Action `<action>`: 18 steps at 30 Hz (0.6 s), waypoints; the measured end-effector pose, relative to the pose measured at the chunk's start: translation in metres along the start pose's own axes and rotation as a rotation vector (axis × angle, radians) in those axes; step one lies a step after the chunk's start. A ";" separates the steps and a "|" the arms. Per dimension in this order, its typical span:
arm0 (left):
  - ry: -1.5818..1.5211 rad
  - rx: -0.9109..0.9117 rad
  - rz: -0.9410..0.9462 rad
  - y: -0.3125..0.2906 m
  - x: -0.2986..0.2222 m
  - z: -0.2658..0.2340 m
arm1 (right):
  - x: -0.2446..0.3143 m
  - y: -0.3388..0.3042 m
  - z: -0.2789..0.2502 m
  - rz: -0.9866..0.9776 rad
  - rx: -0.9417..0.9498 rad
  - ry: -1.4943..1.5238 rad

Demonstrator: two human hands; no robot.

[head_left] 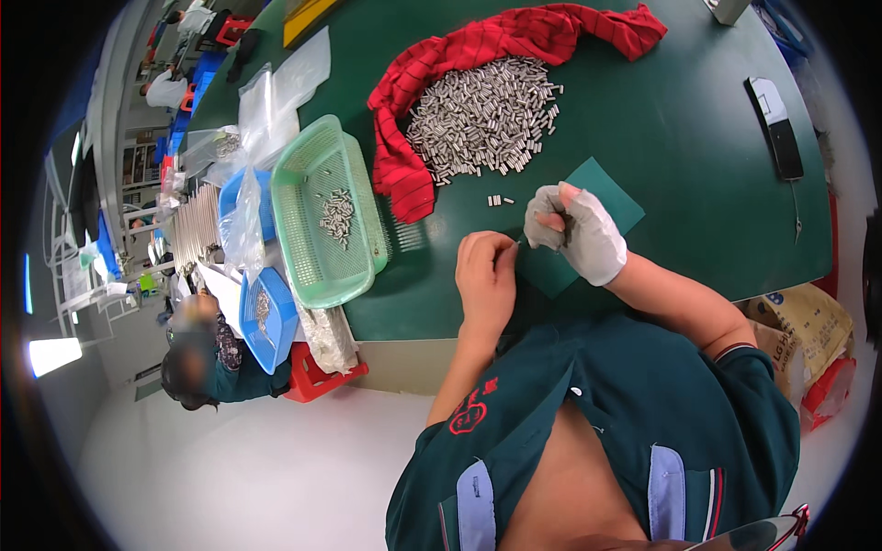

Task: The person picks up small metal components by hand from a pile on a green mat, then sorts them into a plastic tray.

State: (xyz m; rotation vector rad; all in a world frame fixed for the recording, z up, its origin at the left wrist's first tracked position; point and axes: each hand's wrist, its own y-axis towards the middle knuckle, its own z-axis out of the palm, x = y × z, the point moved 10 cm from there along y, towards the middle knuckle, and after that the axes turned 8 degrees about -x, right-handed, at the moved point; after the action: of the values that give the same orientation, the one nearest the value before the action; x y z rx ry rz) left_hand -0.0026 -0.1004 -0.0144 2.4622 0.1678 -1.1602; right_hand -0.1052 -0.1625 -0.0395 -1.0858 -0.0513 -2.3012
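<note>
My left hand point(487, 280) is bare, resting near the table's front edge. Its fingers are curled and the thumb presses toward the forefinger; whatever is between them is too small to make out. Close by on the right, my right hand point(588, 237) wears a whitish glove with bare fingertips showing. It is closed above a green sheet point(602, 188), and its contents are hidden. A few short metal cylinders point(496, 200) lie just beyond both hands. Farther off is a large pile of metal cylinders point(487, 115), bordered on its left and far sides by a bunched red cloth point(400, 165).
A green plastic basket point(308, 289) with some metal pieces stands left of my hands. Blue trays point(276, 344) and clear plastic bags point(266, 115) lie past it. A dark phone-like device point(781, 138) is at the right. Another person point(225, 367) sits at the left.
</note>
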 end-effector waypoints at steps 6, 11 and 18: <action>-0.532 -0.063 -0.198 0.005 0.013 -0.030 | 0.000 -0.005 0.007 -0.048 0.056 -0.049; -0.657 -0.072 -0.156 0.007 0.009 -0.041 | 0.003 -0.006 0.010 -0.066 0.049 -0.078; -0.613 -0.115 -0.117 0.011 0.012 -0.057 | 0.004 -0.007 0.011 -0.077 0.052 -0.067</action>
State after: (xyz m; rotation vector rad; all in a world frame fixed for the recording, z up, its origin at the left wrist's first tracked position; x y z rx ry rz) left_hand 0.0484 -0.0874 0.0124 1.9130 0.1899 -1.8352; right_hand -0.1030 -0.1555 -0.0277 -1.1529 -0.1811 -2.3170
